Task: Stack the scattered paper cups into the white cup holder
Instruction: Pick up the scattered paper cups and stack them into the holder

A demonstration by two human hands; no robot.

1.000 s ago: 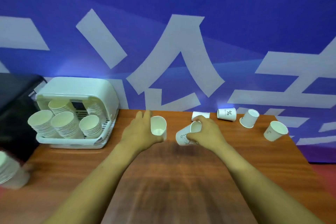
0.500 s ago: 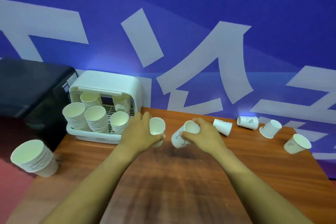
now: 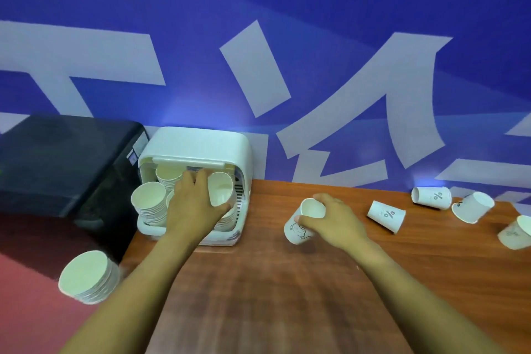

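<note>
The white cup holder (image 3: 201, 144) stands at the table's far left, with stacks of paper cups (image 3: 149, 204) inside it. My left hand (image 3: 192, 204) grips a white paper cup (image 3: 220, 188) at the holder's open front, over the right-hand stack. My right hand (image 3: 333, 221) holds a tilted paper cup with a drawing (image 3: 301, 224) on the table to the right of the holder. Several loose cups lie farther right: one on its side (image 3: 386, 214), one at the wall (image 3: 431, 197), one tilted (image 3: 472, 207) and one at the frame's right edge (image 3: 515, 233).
The wooden table (image 3: 287, 296) runs back to a blue wall with white characters. A black box (image 3: 63, 161) stands left of the holder. A separate stack of cups (image 3: 87, 276) sits off the table's left edge, over a red floor.
My left hand has carried its cup left from the table's middle into the holder's opening. My right hand still holds its cup on the table. The camera has turned left.
</note>
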